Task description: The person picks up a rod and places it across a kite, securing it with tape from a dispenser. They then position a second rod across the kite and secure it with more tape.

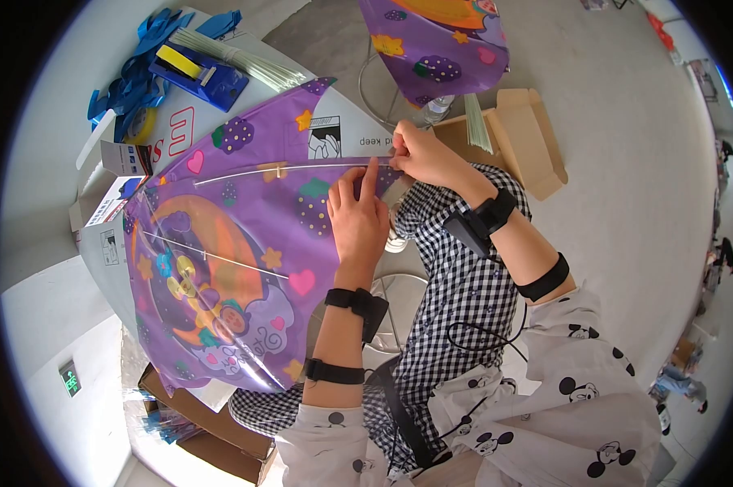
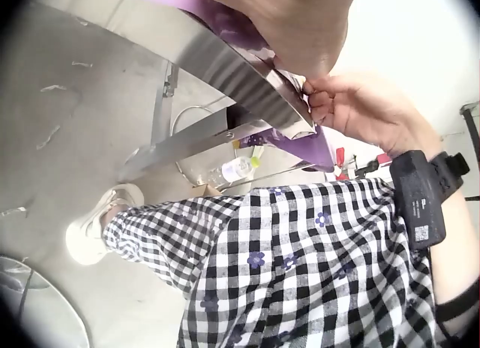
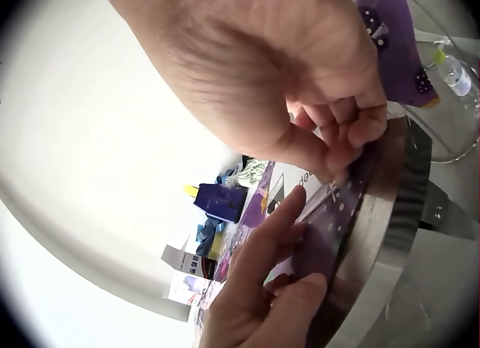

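Note:
A purple printed sheet (image 1: 220, 243) with moon, stars and hearts lies over the table, its corner near the edge. Along its upper edge runs a thin white rod (image 1: 245, 172); another thin rod (image 1: 220, 259) crosses the print. The left hand (image 1: 358, 223) rests on the sheet, index finger extended against the rod near its right end. Thumb and fingers of the right hand (image 1: 427, 158) pinch the sheet's corner at the rod's end. In the right wrist view the right hand (image 3: 285, 78) pinches there, just beyond the left hand (image 3: 262, 280).
A blue tape dispenser (image 1: 200, 75), blue ribbon (image 1: 127, 89) and a bundle of thin sticks (image 1: 245, 61) lie at the table's back. Another purple sheet (image 1: 439, 57) is on a stool beyond. An open cardboard box (image 1: 528, 146) stands right; a bottle (image 2: 236, 169) is below.

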Motion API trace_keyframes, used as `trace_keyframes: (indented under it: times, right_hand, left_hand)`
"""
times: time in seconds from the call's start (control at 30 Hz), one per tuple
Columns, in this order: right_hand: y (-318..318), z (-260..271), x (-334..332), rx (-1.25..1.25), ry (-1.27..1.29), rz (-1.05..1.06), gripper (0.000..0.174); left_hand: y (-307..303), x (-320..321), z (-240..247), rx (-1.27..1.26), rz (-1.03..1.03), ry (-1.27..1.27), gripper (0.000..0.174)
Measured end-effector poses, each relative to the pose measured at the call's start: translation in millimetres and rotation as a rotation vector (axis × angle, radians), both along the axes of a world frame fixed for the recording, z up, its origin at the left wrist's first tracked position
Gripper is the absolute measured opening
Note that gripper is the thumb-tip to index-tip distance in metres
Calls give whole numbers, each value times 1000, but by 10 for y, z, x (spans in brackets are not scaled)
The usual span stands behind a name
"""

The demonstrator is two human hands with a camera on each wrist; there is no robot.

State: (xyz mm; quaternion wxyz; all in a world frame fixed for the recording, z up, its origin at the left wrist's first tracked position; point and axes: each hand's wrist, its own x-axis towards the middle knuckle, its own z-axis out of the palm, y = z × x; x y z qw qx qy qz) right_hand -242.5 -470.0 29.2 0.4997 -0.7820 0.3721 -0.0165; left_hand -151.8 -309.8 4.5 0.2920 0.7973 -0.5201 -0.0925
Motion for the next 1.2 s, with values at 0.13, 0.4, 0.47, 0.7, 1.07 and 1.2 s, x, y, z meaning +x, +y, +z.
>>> trace_keyframes:
  times: [0.13,0.4,0.47,0.7,1.07,1.2]
  right_hand:
    - [-4,-43,-1,-30,15,-2,27]
    - [-2,-154,6,-101,17,-35,27]
    - [20,-159,22,-122,30,-52,27]
    - [8,-71,77,-204,206,-61,30]
    - [-166,351,-177,-110,583,16,45]
    - [-111,315,-437,-321,373,-148,36]
  left_hand:
    - [2,-16,7,13,-3,-40,59]
    - [2,-67,-3,82,-35,-237,64]
    - [-20,-108,32,111,-17,-261,62]
    - [-39,-68,23,167,-54,-343,64]
    - [-43,-32,17,156,-90,-348,60]
    - [-53,-54,4,213,-113,-424,62]
